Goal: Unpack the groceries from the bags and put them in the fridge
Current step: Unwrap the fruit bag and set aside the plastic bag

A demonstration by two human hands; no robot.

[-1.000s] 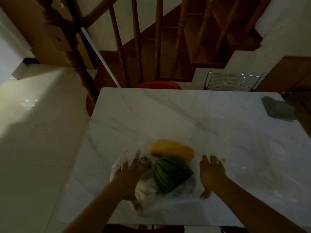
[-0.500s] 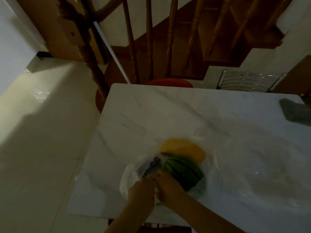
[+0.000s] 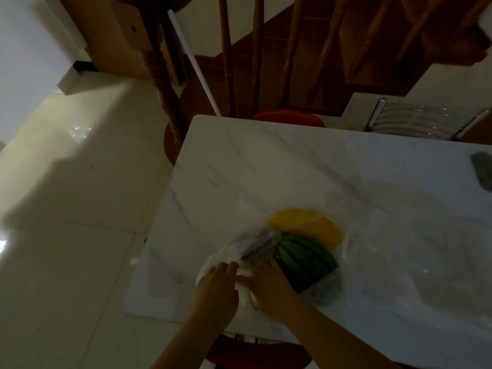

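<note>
Two bare hands meet at the near edge of a clear plastic bag (image 3: 266,251) lying on a white marble table (image 3: 279,166). Left hand (image 3: 217,288) and right hand (image 3: 269,284) sit side by side, knuckles up, fingers curled into the bunched film; whether either truly grips it cannot be told in the dim, blurred light. Inside the bag, a striped green watermelon piece (image 3: 306,259) lies just right of the hands, touching a yellow melon piece (image 3: 311,227) on its far side. A grey cloth (image 3: 483,169) rests at the table's far right edge.
</note>
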